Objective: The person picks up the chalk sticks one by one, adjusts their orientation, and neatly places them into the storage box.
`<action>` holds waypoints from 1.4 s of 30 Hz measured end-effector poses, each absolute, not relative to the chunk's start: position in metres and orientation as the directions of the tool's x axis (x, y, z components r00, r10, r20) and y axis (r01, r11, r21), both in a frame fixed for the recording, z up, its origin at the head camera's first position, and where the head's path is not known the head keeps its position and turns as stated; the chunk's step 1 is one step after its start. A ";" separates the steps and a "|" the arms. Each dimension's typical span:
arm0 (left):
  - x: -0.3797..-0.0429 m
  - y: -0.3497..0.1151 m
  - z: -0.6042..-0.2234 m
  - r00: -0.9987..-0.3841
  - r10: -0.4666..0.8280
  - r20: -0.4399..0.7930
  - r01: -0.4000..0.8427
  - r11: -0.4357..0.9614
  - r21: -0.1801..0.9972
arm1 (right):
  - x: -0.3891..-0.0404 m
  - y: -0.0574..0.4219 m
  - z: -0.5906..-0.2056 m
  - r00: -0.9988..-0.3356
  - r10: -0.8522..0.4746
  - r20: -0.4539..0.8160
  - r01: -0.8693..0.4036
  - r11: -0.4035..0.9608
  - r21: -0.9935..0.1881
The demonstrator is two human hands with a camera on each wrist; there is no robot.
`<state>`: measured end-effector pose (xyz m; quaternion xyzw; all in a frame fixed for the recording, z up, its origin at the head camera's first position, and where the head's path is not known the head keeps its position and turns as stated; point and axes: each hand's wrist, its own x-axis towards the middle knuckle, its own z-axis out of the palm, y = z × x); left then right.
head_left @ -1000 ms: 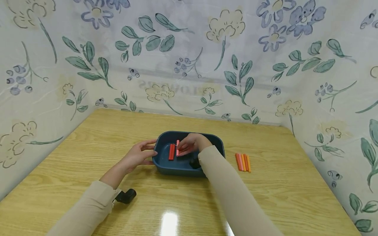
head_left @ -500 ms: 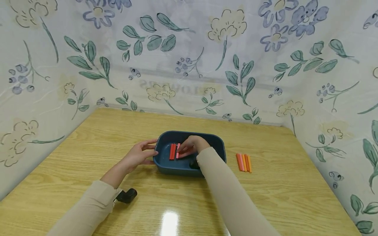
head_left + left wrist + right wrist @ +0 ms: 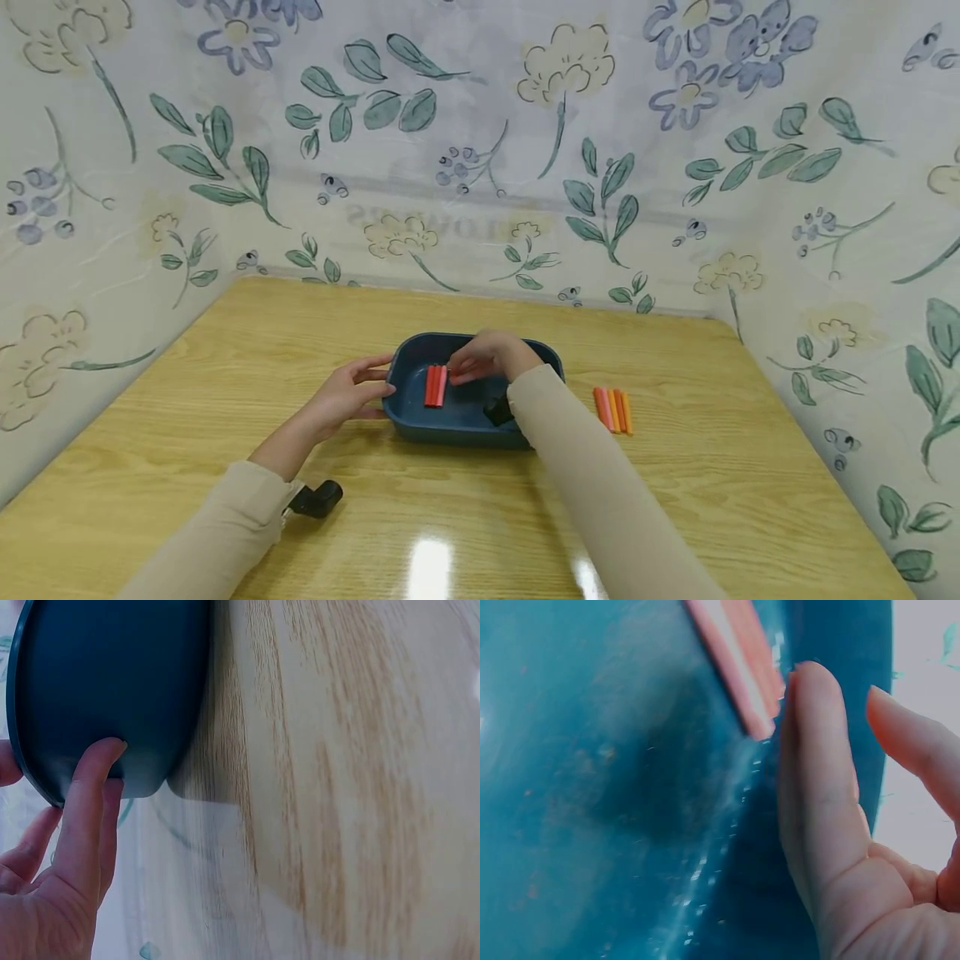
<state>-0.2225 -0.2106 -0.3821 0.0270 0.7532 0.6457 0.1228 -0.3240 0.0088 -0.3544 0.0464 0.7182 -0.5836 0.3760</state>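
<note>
A dark blue rectangular bin [image 3: 450,435] stands on the table. My left hand [image 3: 347,393] is at its left end, with the thumb at the rim. In the left wrist view, long straight fingers [image 3: 90,802] rest against the outer wall. Inside the bin, two red sticks [image 3: 432,386] and a pink stick [image 3: 442,387], crayon-like, lie side by side on the floor. My right hand [image 3: 491,357] hovers inside the bin just right of them. In the right wrist view its fingers are extended, the thumb stands apart, and nothing is between them.
Several orange, pink and yellow sticks [image 3: 613,411] lie in a row on the wooden table [image 3: 360,517], right of the bin. Black wrist devices [image 3: 317,499] hang under the sleeves. A floral cloth [image 3: 480,142] surrounds the table's back and sides.
The pink stick has come left against the two red ones, and my right hand has let go of it and drawn slightly up and away. The left hand stays at the bin.
</note>
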 end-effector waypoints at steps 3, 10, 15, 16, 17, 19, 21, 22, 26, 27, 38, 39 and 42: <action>-0.222 -0.213 -0.383 -0.968 0.197 -0.155 -0.123 0.162 0.979 | -0.322 0.008 -0.348 -0.720 -0.422 -0.551 0.490 0.252 -0.834; -0.222 -0.216 -0.384 -0.967 0.192 -0.165 -0.131 0.175 0.976 | -0.316 0.006 -0.334 -0.767 -0.435 -0.471 0.433 0.191 -0.881; -0.222 -0.217 -0.384 -0.968 0.194 -0.159 -0.124 0.182 0.975 | -0.310 0.005 -0.326 -0.793 -0.435 -0.426 0.412 0.132 -0.902; -0.222 -0.217 -0.384 -0.968 0.194 -0.157 -0.122 0.182 0.976 | -0.309 0.006 -0.324 -0.798 -0.437 -0.415 0.404 0.124 -0.907; -0.221 -0.217 -0.383 -0.968 0.195 -0.155 -0.120 0.180 0.976 | -0.308 0.007 -0.323 -0.802 -0.438 -0.405 0.395 0.119 -0.911; -0.221 -0.217 -0.383 -0.969 0.193 -0.154 -0.120 0.180 0.976 | -0.306 0.011 -0.321 -0.812 -0.435 -0.388 0.378 0.113 -0.919; -0.221 -0.216 -0.383 -0.969 0.193 -0.153 -0.119 0.179 0.977 | -0.304 0.016 -0.319 -0.823 -0.430 -0.371 0.362 0.106 -0.926; -0.221 -0.216 -0.382 -0.969 0.195 -0.153 -0.118 0.180 0.977 | -0.303 0.019 -0.318 -0.830 -0.423 -0.363 0.355 0.101 -0.929; -0.221 -0.215 -0.382 -0.968 0.197 -0.153 -0.118 0.180 0.977 | -0.299 0.032 -0.316 -0.852 -0.402 -0.335 0.341 0.061 -0.938; -0.221 -0.215 -0.382 -0.969 0.197 -0.152 -0.117 0.179 0.977 | -0.297 0.036 -0.316 -0.857 -0.398 -0.326 0.336 0.046 -0.941; -0.222 -0.212 -0.382 -0.969 0.188 -0.160 -0.126 0.180 0.975 | -0.285 0.083 -0.326 -0.899 -0.354 -0.259 0.269 0.022 -0.963; -0.223 -0.211 -0.383 -0.968 0.190 -0.161 -0.127 0.180 0.976 | -0.284 0.088 -0.328 -0.902 -0.346 -0.257 0.265 0.025 -0.964; -0.224 -0.209 -0.383 -0.967 0.197 -0.162 -0.127 0.178 0.976 | -0.281 0.103 -0.334 -0.916 -0.305 -0.259 0.266 0.019 -0.964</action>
